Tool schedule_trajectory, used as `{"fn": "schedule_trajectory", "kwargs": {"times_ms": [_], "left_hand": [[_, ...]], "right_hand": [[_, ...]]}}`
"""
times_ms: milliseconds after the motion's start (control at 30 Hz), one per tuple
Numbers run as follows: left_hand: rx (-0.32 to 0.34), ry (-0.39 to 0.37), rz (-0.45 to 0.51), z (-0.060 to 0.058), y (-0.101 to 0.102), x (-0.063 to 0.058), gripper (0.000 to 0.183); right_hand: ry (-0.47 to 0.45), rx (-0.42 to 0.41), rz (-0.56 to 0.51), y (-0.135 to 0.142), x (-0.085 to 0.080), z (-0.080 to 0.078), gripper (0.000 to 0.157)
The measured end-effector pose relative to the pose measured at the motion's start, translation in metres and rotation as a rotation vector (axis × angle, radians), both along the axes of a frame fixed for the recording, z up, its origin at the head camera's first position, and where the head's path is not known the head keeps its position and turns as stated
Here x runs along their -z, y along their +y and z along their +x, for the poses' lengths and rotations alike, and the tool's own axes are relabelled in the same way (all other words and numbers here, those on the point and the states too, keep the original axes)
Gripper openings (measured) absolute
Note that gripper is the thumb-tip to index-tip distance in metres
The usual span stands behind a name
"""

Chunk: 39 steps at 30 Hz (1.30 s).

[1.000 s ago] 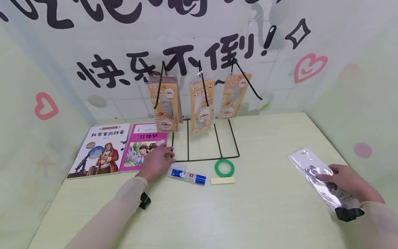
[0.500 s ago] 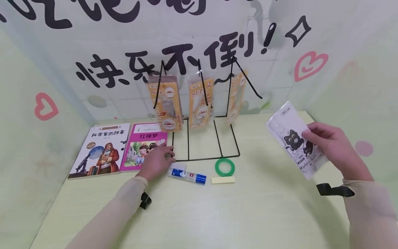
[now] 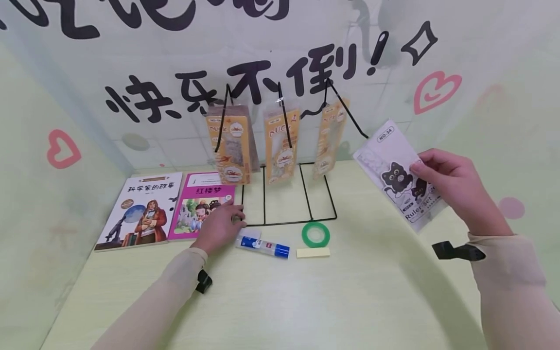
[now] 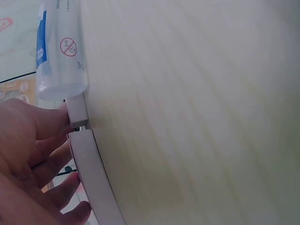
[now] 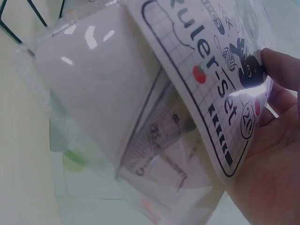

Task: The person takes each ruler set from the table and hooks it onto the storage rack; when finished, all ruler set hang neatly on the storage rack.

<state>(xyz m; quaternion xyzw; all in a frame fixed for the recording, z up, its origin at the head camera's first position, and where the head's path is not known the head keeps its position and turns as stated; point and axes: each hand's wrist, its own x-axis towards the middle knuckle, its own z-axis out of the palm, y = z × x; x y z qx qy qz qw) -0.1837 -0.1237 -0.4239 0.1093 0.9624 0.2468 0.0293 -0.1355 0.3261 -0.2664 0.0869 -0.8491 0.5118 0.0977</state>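
My right hand [image 3: 455, 187] pinches a ruler set in a clear sleeve [image 3: 393, 177], its card printed with black cats. The packet is raised and tilted, its upper left edge overlapping the tip of the rack's right hook; whether they touch, I cannot tell. In the right wrist view a clear ruler [image 5: 159, 131] shows inside the sleeve. My left hand [image 3: 220, 227] holds the front left corner of the black wire display rack [image 3: 288, 223], its fingers bent beside the pink book [image 3: 205, 209]. Orange duck packets [image 3: 234, 150] hang from the rack's three hooks.
In front of the rack lie a glue stick [image 3: 262, 246], a green tape roll [image 3: 316, 235] and a pale yellow strip [image 3: 312, 253]. A small white block [image 4: 77, 110] sits by the left thumb. Another book [image 3: 140, 214] lies far left. A printed backdrop stands behind.
My right hand has lifted the ruler set off the right of the table and carried it up and left to the right hook. The right duck packet has swung. My left hand stays put.
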Motion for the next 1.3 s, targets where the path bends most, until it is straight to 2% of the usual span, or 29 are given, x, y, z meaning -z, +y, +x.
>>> {"fn": "schedule_trajectory", "kwargs": {"times_ms": [500,733,833,1000,1133,1300], "left_hand": [[0.008,0.023,-0.002,-0.001,0.0,0.0,0.018],[0.008,0.017,-0.001,-0.001,0.002,0.0,0.017],[0.005,0.012,-0.001,0.0,0.001,0.0,0.018],[-0.002,0.019,-0.004,0.0,-0.001,-0.001,0.018],[-0.019,0.017,0.003,-0.002,-0.003,-0.001,0.018],[-0.018,-0.022,0.019,-0.001,-0.002,0.001,0.018]], "right_hand": [[-0.029,0.065,0.049,0.0,0.002,0.007,0.021],[-0.048,0.083,0.077,-0.006,0.001,0.004,0.023],[-0.062,0.091,0.077,-0.011,0.003,-0.002,0.026],[-0.097,0.142,0.018,-0.027,0.011,-0.028,0.035],[-0.085,0.156,-0.132,-0.047,0.024,-0.065,0.035],[-0.072,0.151,-0.312,-0.071,0.046,-0.106,0.03]]}}
